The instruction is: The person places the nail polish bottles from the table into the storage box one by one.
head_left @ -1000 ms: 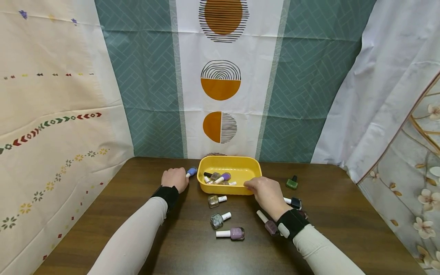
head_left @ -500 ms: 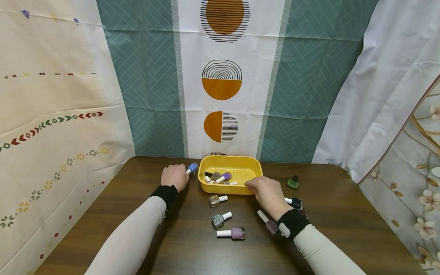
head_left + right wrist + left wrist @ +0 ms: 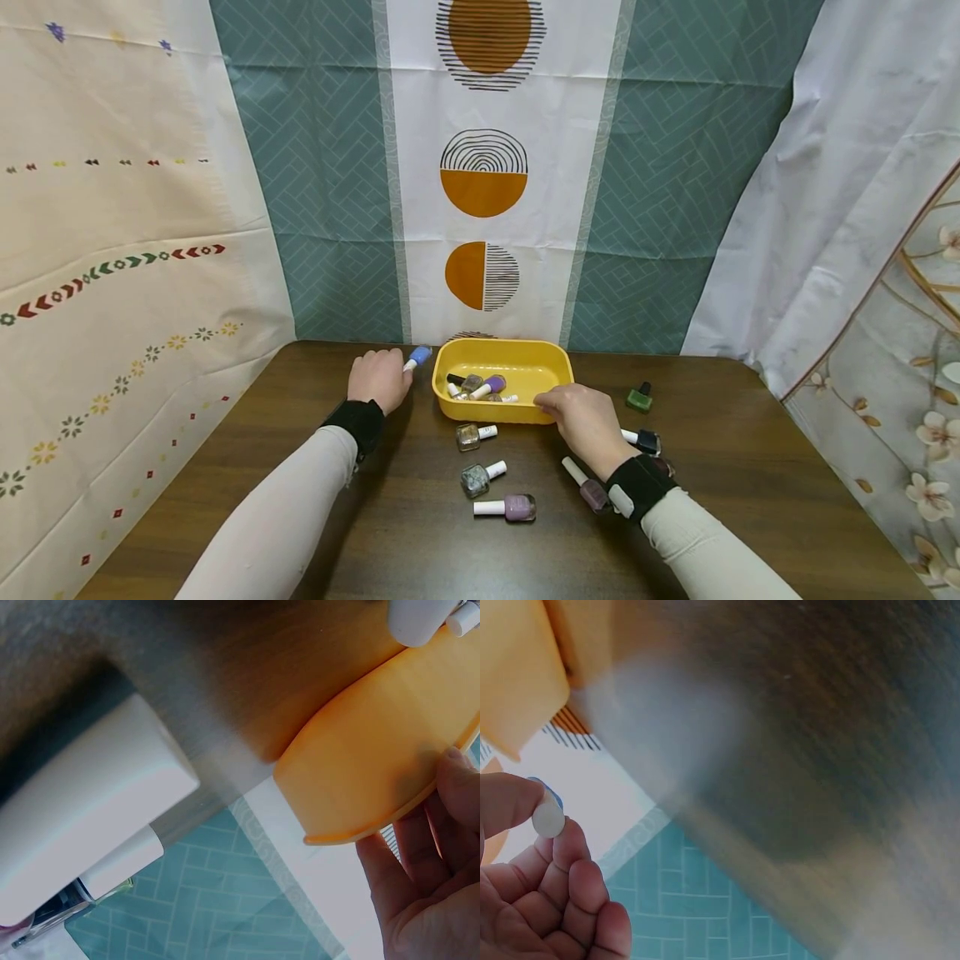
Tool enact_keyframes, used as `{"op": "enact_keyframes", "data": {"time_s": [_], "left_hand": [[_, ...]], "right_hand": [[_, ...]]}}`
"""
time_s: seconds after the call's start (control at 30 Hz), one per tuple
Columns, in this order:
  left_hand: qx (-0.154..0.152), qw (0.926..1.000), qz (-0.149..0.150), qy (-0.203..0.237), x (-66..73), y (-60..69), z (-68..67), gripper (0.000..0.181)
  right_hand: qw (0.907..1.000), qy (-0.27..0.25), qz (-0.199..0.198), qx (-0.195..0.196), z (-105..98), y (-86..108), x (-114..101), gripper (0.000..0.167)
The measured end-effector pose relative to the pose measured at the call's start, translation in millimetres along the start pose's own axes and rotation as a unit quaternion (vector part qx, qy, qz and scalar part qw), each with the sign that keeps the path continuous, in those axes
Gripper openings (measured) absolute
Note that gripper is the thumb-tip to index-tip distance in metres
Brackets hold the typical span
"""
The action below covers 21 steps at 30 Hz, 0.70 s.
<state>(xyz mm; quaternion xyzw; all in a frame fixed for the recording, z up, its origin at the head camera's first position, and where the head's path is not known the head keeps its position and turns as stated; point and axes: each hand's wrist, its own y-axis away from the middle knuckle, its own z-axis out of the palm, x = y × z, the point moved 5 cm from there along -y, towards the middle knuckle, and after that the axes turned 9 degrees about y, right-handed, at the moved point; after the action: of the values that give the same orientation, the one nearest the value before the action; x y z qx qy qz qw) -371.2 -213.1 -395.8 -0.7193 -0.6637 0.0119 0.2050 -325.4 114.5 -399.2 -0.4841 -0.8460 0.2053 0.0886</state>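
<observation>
Left of the yellow tray (image 3: 540, 412), my left hand (image 3: 377, 380) pinches a blue bottle (image 3: 422, 355) by its white cap. The left wrist view shows the round end of that white cap (image 3: 549, 820) between thumb and fingertips of the hand (image 3: 547, 892). My right hand (image 3: 585, 421) grips the tray's near right rim; in the right wrist view the thumb of this hand (image 3: 435, 877) lies on the outer wall of the tray (image 3: 367, 757), fingers at the rim. Several bottles, one with a purple body (image 3: 496, 383), lie in the tray's left part.
In front of the tray lie a gold bottle (image 3: 467, 437), a grey glitter bottle (image 3: 475, 481) and a mauve bottle (image 3: 519, 507). Near the right wrist are a plum bottle (image 3: 593, 495) and a dark bottle (image 3: 647, 442). A green bottle (image 3: 639, 400) lies farther right.
My left hand has moved slightly away from me with the blue bottle, which now sits a little higher in the head view. The right hand stays at the tray rim.
</observation>
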Motion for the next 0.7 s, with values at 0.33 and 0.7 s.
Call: {"op": "enact_keyframes", "data": {"time_s": [0.33, 0.7], "left_hand": [[0.048, 0.9978, 0.046, 0.005, 12.7, -0.3, -14.4, 0.025], [0.029, 0.9986, 0.042, 0.013, 38.4, -2.9, -22.3, 0.028]], "right_hand": [[1.0000, -0.001, -0.001, -0.004, 1.2, -0.6, 1.0, 0.021], [0.9999, -0.002, -0.009, 0.005, 0.4, -0.1, 1.2, 0.019]]}}
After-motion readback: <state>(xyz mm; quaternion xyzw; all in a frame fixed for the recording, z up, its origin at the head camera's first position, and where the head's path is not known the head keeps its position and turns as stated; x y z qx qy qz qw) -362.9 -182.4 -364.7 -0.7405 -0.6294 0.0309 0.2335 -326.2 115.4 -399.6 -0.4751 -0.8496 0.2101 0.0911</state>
